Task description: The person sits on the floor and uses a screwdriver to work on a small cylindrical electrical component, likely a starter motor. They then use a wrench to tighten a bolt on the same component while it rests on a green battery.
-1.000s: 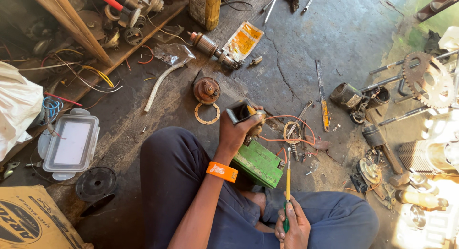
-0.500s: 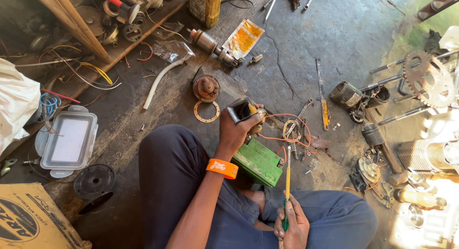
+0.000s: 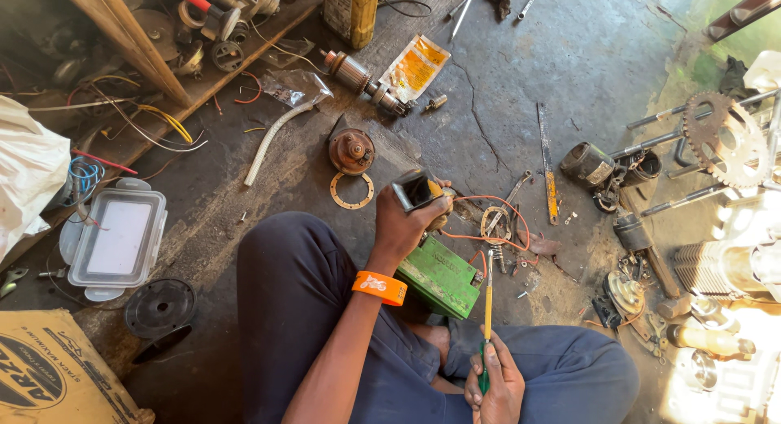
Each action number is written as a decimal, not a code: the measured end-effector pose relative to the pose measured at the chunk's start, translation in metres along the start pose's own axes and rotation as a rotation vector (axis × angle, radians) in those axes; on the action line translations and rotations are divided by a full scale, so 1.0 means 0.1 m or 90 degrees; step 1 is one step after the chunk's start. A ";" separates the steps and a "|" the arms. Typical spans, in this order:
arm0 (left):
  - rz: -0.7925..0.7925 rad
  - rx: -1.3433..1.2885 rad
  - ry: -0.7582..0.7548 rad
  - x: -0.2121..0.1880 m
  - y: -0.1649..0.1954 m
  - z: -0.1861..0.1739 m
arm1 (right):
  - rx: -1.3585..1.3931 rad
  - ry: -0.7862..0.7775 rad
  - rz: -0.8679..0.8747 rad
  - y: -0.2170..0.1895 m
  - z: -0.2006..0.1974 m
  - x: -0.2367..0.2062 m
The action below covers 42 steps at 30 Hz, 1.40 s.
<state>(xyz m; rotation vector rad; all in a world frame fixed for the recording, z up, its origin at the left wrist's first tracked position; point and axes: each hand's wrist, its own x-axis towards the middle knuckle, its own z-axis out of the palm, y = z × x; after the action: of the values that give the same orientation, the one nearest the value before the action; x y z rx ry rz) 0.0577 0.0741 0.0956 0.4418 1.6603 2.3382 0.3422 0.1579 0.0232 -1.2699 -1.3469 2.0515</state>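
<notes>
Both hands busy: left (image 3: 404, 226) around small motor (image 3: 421, 193), right (image 3: 494, 386) gripping screwdriver (image 3: 487, 310).

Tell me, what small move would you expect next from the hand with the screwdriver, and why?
Probably the right hand eases the yellow screwdriver forward to the wired part that the left hand holds above the green battery. The tip already points that way but stops short of it.
</notes>
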 end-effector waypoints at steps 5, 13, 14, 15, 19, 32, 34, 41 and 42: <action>-0.058 -0.119 0.006 -0.01 0.02 -0.01 | 0.003 0.002 -0.003 0.03 0.00 0.00; 0.019 0.047 -0.014 -0.02 0.04 -0.02 | 0.006 -0.006 0.000 0.03 0.01 -0.01; -0.002 0.014 -0.008 -0.02 0.04 -0.02 | 0.008 -0.011 -0.003 0.03 0.01 -0.01; -0.022 -0.019 -0.001 -0.03 0.04 -0.01 | 0.009 -0.009 -0.001 0.03 0.01 -0.02; -0.005 -0.149 -0.005 -0.02 0.03 0.00 | 0.006 0.001 0.004 0.02 0.00 -0.03; -0.037 -0.134 0.010 -0.04 -0.02 0.01 | 0.011 -0.010 -0.010 0.06 -0.01 -0.04; -0.041 -0.132 0.006 -0.05 -0.01 0.01 | 0.008 -0.010 -0.001 0.06 0.00 -0.05; -0.032 -0.116 0.003 -0.06 0.02 0.00 | 0.007 -0.004 0.004 0.04 0.03 -0.07; -0.023 -0.103 0.002 -0.06 0.03 0.00 | 0.004 -0.002 0.002 0.04 0.03 -0.07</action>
<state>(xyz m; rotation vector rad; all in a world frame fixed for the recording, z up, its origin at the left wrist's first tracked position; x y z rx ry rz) 0.0629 0.0708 0.0972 0.3726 1.4532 2.4233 0.3440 0.1493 0.0237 -1.2674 -1.3393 2.0582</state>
